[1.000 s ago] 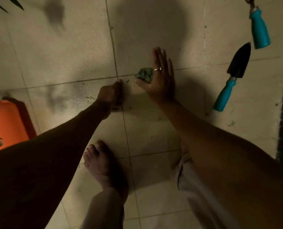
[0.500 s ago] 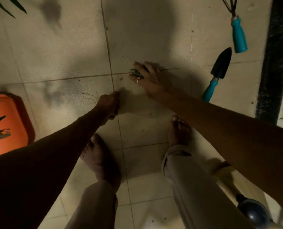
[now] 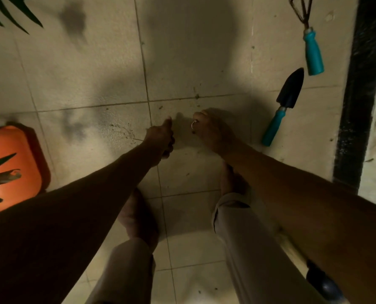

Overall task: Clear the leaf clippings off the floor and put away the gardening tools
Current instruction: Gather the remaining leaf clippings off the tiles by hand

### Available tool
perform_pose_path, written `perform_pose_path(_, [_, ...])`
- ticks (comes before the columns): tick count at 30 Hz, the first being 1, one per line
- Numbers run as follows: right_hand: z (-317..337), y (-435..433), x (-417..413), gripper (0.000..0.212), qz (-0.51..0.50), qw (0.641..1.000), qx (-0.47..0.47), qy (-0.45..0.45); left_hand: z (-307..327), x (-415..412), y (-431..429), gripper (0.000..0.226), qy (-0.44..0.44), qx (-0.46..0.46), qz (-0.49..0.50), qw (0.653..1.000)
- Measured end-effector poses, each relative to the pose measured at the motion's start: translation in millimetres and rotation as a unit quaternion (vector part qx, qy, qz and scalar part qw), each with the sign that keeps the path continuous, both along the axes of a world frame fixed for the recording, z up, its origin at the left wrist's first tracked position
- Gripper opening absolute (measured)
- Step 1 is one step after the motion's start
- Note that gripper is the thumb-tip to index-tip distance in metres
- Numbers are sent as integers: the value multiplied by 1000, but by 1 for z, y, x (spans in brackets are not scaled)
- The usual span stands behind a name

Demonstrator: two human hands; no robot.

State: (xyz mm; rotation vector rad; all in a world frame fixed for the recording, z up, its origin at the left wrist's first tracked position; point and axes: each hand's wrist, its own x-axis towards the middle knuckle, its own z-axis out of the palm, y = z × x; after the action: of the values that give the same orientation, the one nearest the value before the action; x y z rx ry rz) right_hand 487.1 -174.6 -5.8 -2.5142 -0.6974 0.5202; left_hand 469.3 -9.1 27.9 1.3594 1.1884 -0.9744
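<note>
View from above the person, who bends over a pale tiled floor (image 3: 84,69). At mid-frame the left hand (image 3: 160,137) and right hand (image 3: 214,133) hang close to the tiles, near each other but apart. Both have their fingers curled in, and whether either encloses anything cannot be told (a ring (image 3: 194,124) shows on the right one). The leaf clippings (image 3: 197,96) in view are small dark specks, scattered along the grout line just above the hands. At upper right lie a trowel (image 3: 286,102) with black blade and teal handle, and a teal-handled hand rake (image 3: 312,51). An orange tub (image 3: 18,143) sits at the left edge.
</note>
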Motion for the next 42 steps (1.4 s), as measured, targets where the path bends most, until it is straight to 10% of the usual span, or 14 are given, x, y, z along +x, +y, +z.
perform_pose_path(10, [68,42,-2,26,-394,840,211,309,25,15,-16,52,-5,-67,97,993])
perform_pose_path(23, [73,44,3,29,-113,974,113,160,34,16,-3,50,-30,-122,214,969])
perform_pose_path(35, [55,13,-26,17,-62,985,96,-127,26,28,-16,53,-75,-7,-3,997])
perform_pose_path(42, [59,12,-28,17,-169,981,85,-51,29,21,-18,53,-68,-18,-58,996])
